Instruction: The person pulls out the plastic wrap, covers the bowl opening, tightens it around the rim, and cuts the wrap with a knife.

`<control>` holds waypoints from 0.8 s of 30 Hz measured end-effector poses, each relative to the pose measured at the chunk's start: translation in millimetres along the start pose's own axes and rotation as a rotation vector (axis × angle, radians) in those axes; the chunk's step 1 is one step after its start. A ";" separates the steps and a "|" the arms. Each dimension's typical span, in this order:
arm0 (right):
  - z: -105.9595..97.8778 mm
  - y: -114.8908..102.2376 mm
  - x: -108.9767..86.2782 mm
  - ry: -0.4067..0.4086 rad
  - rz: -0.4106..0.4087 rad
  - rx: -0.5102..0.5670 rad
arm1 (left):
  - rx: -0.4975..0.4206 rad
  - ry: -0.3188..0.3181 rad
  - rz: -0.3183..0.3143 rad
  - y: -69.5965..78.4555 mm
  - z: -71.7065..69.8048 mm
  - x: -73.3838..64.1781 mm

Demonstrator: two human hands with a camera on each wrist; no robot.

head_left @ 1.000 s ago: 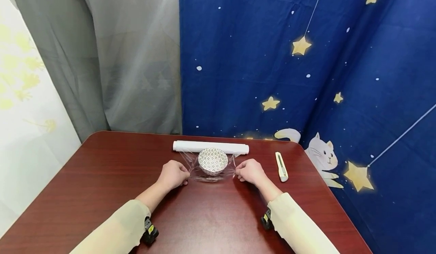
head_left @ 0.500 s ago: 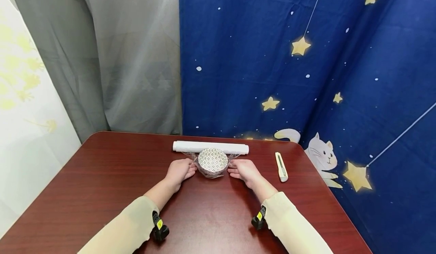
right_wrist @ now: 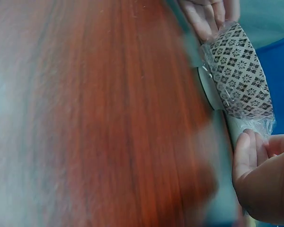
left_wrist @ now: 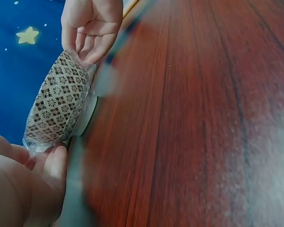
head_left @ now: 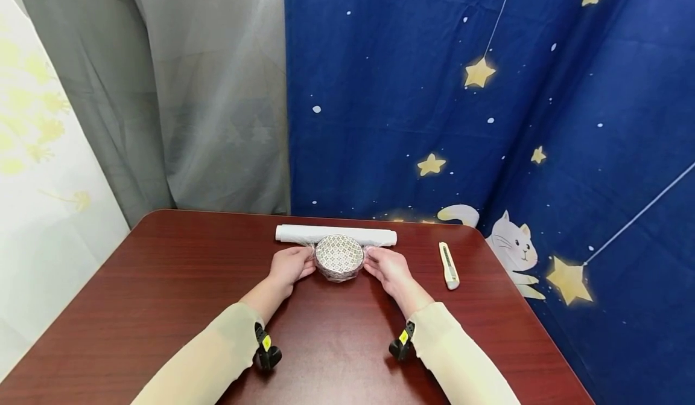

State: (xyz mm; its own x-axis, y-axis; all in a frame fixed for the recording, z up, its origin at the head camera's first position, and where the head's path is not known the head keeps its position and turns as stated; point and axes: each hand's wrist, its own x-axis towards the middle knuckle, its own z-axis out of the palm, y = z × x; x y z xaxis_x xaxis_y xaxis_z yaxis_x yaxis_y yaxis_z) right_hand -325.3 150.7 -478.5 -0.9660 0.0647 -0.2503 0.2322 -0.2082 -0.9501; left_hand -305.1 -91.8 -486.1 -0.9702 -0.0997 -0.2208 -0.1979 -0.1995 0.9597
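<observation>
Bowl (head_left: pixel 339 257) is sitting between left hand (head_left: pixel 290 265) and right hand (head_left: pixel 388 266), wrap (right_wrist: pixel 264 126) is surrounding it, roll (head_left: pixel 295 234) is lying behind on the table (head_left: pixel 336 338), cutter (head_left: pixel 449 266) is lying farther right, curtain (head_left: pixel 369 103) is hanging beyond.

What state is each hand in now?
Left hand: closed, pinching clear film left of the bowl.
Right hand: closed, pinching clear film on its right.
</observation>
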 end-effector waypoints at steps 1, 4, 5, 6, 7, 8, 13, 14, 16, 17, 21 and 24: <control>1.4 0.5 0.3 0.010 -0.002 0.013 | 0.009 0.008 0.011 -0.9 0.6 0.5; 6.6 2.7 1.7 0.036 0.003 0.042 | 0.043 0.042 0.046 -2.2 4.1 1.2; 8.4 3.6 2.3 0.043 0.006 0.051 | 0.057 0.057 0.057 -2.3 5.8 1.4; 10.2 4.4 2.6 0.052 0.006 0.061 | 0.069 0.071 0.072 -2.3 7.5 1.2; 11.8 5.2 2.9 0.063 0.002 0.072 | 0.078 0.087 0.082 -2.1 9.3 1.0; 13.1 6.4 3.7 0.072 0.002 0.084 | 0.080 0.104 0.092 -2.1 10.9 1.0; 16.3 10.0 4.4 0.100 -0.048 0.094 | 0.107 0.173 0.141 -1.4 16.2 1.6; 16.0 10.8 4.2 0.096 -0.062 0.075 | 0.128 0.173 0.157 -1.3 16.6 1.6; 15.9 11.1 2.6 0.091 -0.091 0.022 | 0.203 0.164 0.200 -0.6 17.1 0.3; 15.8 11.2 1.6 0.086 -0.101 -0.004 | 0.259 0.160 0.225 -0.5 17.0 -0.6; 15.2 9.4 -2.0 0.073 -0.106 -0.114 | 0.469 0.149 0.313 -0.3 16.2 -4.6; 14.5 8.4 -4.1 0.050 -0.117 -0.184 | 0.596 0.144 0.367 -0.4 14.8 -6.4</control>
State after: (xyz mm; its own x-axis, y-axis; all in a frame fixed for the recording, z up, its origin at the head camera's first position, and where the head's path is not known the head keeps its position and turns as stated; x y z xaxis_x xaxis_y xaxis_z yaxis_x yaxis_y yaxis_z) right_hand -321.1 134.5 -482.8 -0.9818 0.1269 -0.1412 0.1404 -0.0150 -0.9900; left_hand -300.8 -76.6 -482.5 -0.9690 -0.1941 0.1528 0.0549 0.4337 0.8994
